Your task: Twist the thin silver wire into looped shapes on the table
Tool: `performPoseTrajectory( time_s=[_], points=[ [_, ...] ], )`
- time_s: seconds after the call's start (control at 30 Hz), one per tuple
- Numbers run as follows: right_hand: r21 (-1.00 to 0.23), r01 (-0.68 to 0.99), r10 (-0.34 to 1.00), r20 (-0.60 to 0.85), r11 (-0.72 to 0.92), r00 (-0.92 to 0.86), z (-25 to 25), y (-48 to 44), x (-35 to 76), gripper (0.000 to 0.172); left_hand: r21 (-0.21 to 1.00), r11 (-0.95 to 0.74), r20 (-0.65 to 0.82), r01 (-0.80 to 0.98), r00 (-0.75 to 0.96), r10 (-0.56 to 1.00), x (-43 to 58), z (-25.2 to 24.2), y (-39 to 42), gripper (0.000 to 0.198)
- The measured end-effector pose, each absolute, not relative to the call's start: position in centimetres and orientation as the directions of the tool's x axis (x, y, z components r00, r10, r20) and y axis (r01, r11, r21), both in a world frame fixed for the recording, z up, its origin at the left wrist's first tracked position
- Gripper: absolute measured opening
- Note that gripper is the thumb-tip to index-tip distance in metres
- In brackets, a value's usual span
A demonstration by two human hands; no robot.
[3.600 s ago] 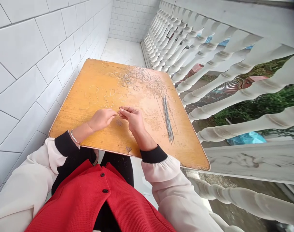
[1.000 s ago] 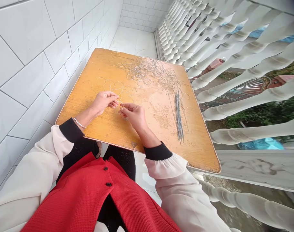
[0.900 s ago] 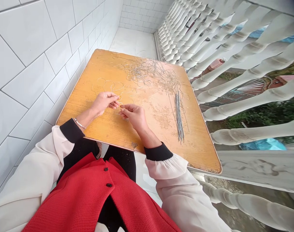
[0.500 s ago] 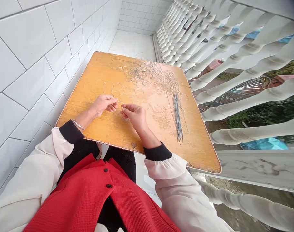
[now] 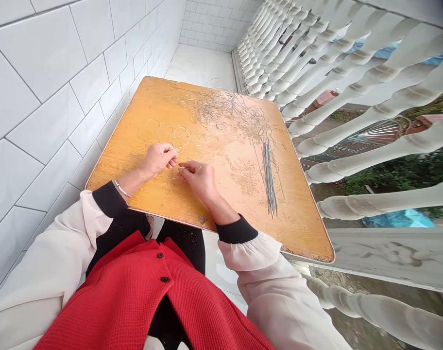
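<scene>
Pinching 1 thin wire piece point(image 5: 178, 166) btwn both hands, low over the worktop point(image 5: 221, 214) near its front edge: I see left hand point(image 5: 159, 158) closed on 1 end, right hand point(image 5: 197, 176) closed on the other. Straight wire bundle point(image 5: 269, 180) lies off to the right. Curled wires point(image 5: 172, 133) sit just beyond left hand, w/ tangled wire pile point(image 5: 230, 111) at far side.

**A:** Both hands are low over the wooden table point(image 5: 221, 209), fingertips almost meeting. The left hand point(image 5: 158, 158) and right hand point(image 5: 197, 177) each pinch a thin wire point(image 5: 178, 166).

**B:** Curled loops point(image 5: 174, 133) lie just beyond them. There's a tangled wire heap point(image 5: 229, 112) farther back and a straight wire bundle point(image 5: 268, 175) to the right.
</scene>
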State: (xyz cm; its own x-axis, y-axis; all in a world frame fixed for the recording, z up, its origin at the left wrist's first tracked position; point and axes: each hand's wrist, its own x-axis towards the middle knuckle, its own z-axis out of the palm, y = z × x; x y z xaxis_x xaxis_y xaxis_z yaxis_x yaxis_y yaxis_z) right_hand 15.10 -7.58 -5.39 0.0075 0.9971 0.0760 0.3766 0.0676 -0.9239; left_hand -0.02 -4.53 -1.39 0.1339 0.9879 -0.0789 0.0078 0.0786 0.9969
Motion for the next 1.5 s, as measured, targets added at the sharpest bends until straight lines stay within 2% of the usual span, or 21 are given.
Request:
performPoseTrajectory(
  time_s=[0.27, 0.53, 0.67, 0.77, 0.87, 0.97, 1.07, 1.17, 1.3, 1.5],
  points=[
    [-0.918, 0.388, 0.996, 0.078, 0.085, -0.034, -5.2, -8.3, 14.5, 0.020, 0.998, 0.046, -0.043, -0.033, 0.090, 0.995, 0.2, -1.5, -4.7, 0.035],
    [-0.950, 0.286, 0.990, 0.138, 0.127, 0.016, -3.8, -7.9, 15.5, 0.045, 0.995, 0.033, -0.011, -0.093, 0.233, 0.972, -0.1, -1.3, -4.8, 0.031],
    [-0.983, 0.163, 0.996, 0.091, 0.086, 0.022, -3.5, -7.6, 15.6, 0.037, 0.997, 0.018, 0.003, -0.073, 0.283, 0.959, -0.1, -1.5, -4.8, 0.028],
    [-0.988, 0.135, 0.997, 0.076, 0.074, 0.015, -3.5, -7.3, 15.5, 0.029, 0.998, 0.025, -0.006, -0.058, 0.302, 0.953, -0.1, -1.7, -4.7, 0.027],
    [-0.977, 0.199, 0.994, 0.087, 0.073, 0.063, -3.5, -7.1, 15.6, 0.024, 0.996, 0.068, -0.050, -0.050, 0.305, 0.951, -0.3, -1.8, -4.5, 0.036],
    [-0.916, 0.382, 0.968, 0.193, 0.120, 0.158, -3.6, -7.1, 15.9, 0.016, 0.995, 0.099, -0.098, 0.012, 0.319, 0.943, -0.7, -1.8, -4.5, 0.045],
    [-0.773, 0.601, 0.914, 0.369, 0.204, 0.165, -3.7, -7.1, 16.2, 0.014, 0.987, 0.068, -0.122, 0.147, 0.402, 0.908, -0.7, -1.8, -4.8, 0.034],
    [-0.651, 0.720, 0.876, 0.464, 0.240, 0.128, -3.9, -7.0, 16.4, 0.016, 0.966, 0.014, -0.144, 0.257, 0.497, 0.856, -0.4, -1.8, -5.2, 0.020],
    [-0.583, 0.777, 0.856, 0.504, 0.237, 0.117, -4.0, -6.9, 16.5, 0.018, 0.966, -0.009, -0.150, 0.259, 0.588, 0.795, -0.3, -1.8, -5.4, 0.016],
    [-0.606, 0.744, 0.873, 0.484, 0.282, 0.063, -3.6, -7.1, 16.6, 0.024, 0.982, -0.028, -0.094, 0.185, 0.617, 0.781, -1.1, -2.2, -4.8, 0.015]
  ],
)
